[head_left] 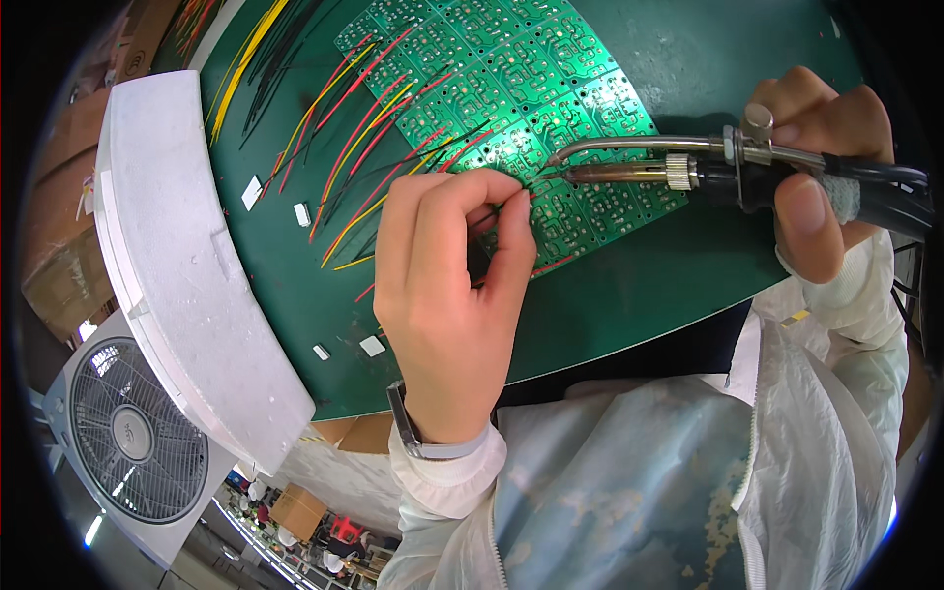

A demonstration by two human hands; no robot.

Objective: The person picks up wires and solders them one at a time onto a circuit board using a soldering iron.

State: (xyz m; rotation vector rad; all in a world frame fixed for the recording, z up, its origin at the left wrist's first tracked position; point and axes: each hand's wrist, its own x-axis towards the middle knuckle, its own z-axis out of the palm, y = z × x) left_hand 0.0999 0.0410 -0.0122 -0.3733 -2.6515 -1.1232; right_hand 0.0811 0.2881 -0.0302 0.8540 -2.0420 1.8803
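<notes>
A green circuit board panel (pixel 551 69), divided into several small boards with solder points, lies on the green table. My left hand (pixel 442 265) is closed in a pinch over its near part, thumb and index fingertips together on a thin wire, mostly hidden by the fingers. My right hand (pixel 826 157) is wrapped round a soldering iron (pixel 629 174) with a thin metal feed tube (pixel 639 143) clamped above it. The iron's tip meets the board just right of my left fingertips. Red, yellow and black wires (pixel 364 138) stick out from the board's left side.
Bundles of yellow wires (pixel 241 69) and black wires (pixel 280 59) lie at the far left. Small white pieces (pixel 302 213) are scattered on the green tabletop (pixel 629 315). A white foam block (pixel 187 226) lines the left edge, with a box fan (pixel 138 433) beyond it.
</notes>
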